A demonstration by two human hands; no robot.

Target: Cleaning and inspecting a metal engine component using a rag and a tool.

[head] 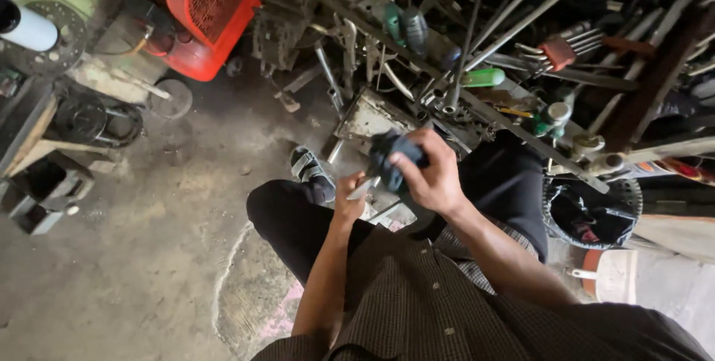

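2 hands meet: right hand (432,175) grips a dark rag (393,158), left hand (348,199) pinches a metal piece (365,187).

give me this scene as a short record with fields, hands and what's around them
place: workshop with a concrete floor
left hand: grips a small metal part
right hand: closed on a dark rag against the part
ahead: heap of tools and rods
upper left: red cage
posture: seated, one sandal showing

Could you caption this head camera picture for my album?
Right hand rubs a dark cloth over a metal piece in the left hand.
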